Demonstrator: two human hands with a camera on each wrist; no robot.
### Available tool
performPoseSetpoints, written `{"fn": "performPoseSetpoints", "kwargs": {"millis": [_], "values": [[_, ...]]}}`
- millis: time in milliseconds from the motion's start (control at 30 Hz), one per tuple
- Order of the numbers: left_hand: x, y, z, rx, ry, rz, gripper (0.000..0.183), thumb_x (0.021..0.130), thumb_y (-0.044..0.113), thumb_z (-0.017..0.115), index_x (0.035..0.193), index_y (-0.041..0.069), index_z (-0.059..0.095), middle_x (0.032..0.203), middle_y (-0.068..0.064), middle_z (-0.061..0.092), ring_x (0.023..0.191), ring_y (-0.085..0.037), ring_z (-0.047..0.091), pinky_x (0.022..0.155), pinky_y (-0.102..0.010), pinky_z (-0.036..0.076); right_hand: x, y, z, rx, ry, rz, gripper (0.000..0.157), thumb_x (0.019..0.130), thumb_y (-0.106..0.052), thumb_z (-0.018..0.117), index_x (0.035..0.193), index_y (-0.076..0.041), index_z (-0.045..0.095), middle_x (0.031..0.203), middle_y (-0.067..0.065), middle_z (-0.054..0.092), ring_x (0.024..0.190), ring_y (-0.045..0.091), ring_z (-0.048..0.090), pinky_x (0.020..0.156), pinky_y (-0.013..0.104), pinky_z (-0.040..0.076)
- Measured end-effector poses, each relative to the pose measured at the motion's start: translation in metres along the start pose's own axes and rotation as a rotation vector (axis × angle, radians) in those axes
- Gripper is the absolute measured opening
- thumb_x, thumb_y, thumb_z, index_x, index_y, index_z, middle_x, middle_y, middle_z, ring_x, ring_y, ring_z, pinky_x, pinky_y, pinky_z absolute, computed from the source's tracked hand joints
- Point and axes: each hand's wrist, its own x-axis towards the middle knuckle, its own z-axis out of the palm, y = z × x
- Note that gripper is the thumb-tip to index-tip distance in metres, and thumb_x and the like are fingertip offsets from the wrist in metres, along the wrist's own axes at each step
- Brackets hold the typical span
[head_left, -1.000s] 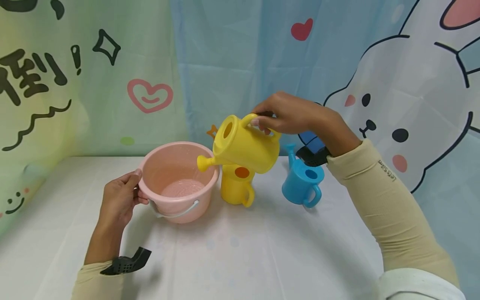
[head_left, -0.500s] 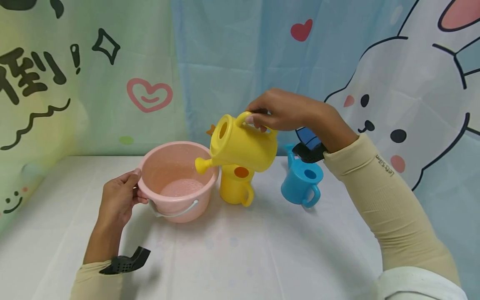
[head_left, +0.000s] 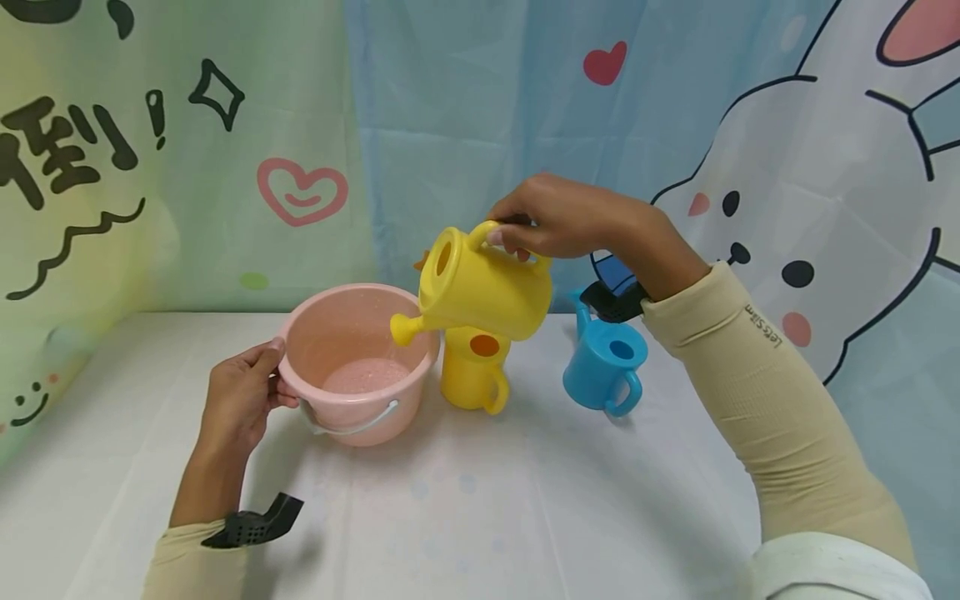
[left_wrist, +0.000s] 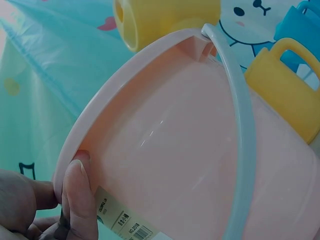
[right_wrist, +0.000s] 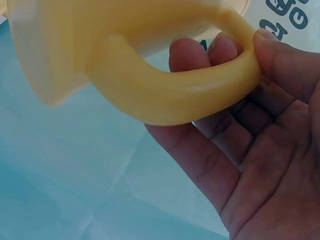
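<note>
My left hand (head_left: 242, 396) pinches the left rim of a pink bucket (head_left: 307, 367) between thumb and fingers. The bucket stands on the white table, with shallow clear liquid at its bottom and its pale handle (left_wrist: 242, 135) hanging down. My right hand (head_left: 558, 218) grips the handle (right_wrist: 185, 95) of a yellow watering can (head_left: 495, 287), fingers curled through it. Held in the air, the can tips left, its round spout head (head_left: 406, 329) over the bucket's right rim. Faint thin streaks of water show below the spout. The left wrist view shows a label (left_wrist: 125, 217) on the bucket's side.
A second yellow watering can (head_left: 467, 379) stands right beside the bucket, partly hidden behind the raised one. Farther right is a blue watering can (head_left: 603, 367). A printed cloth backdrop (head_left: 450, 108) rises behind the table (head_left: 450, 517).
My right hand and the yellow watering can have shifted slightly left and up. My left hand and the bucket hold their place.
</note>
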Motion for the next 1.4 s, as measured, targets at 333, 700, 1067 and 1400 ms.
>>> {"fn": "performPoseSetpoints", "kwargs": {"millis": [333,700,1067,1400], "values": [[0.000,-0.001,0.001,0.006,0.001,0.007,0.057,0.098,0.032,0.059,0.136,-0.009,0.047,0.066,-0.004,0.057,0.048,-0.010,0.056,0.047,-0.023,0.055,0.002,-0.002,-0.002,0.010,0.014,-0.015,0.019,0.100,-0.023,0.059,0.103,-0.007,0.069,0.080,0.005,0.062,0.074,0.019,0.057,0.068,0.030,0.054],[0.001,-0.001,0.001,0.002,0.001,0.010,0.056,0.098,0.032,0.059,0.135,-0.009,0.048,0.066,-0.004,0.057,0.047,-0.011,0.056,0.047,-0.023,0.055,0.003,-0.006,-0.004,-0.005,0.012,-0.005,0.019,0.101,-0.021,0.057,0.104,-0.005,0.068,0.082,0.006,0.062,0.077,0.020,0.058,0.072,0.030,0.055],[0.000,-0.001,0.001,-0.003,-0.002,0.013,0.059,0.097,0.034,0.060,0.136,-0.009,0.047,0.066,-0.004,0.058,0.048,-0.010,0.056,0.047,-0.023,0.055,0.010,-0.011,-0.005,-0.028,-0.001,0.004,0.021,0.101,-0.022,0.057,0.105,-0.005,0.067,0.085,0.006,0.063,0.079,0.024,0.060,0.073,0.031,0.055],[-0.001,0.000,0.000,-0.009,-0.004,0.013,0.057,0.098,0.032,0.059,0.135,-0.009,0.046,0.066,-0.004,0.058,0.047,-0.010,0.056,0.047,-0.023,0.055,0.013,-0.009,-0.005,-0.047,-0.004,0.019,0.023,0.100,-0.023,0.057,0.110,-0.005,0.068,0.085,0.006,0.063,0.077,0.022,0.060,0.073,0.030,0.056]]}}
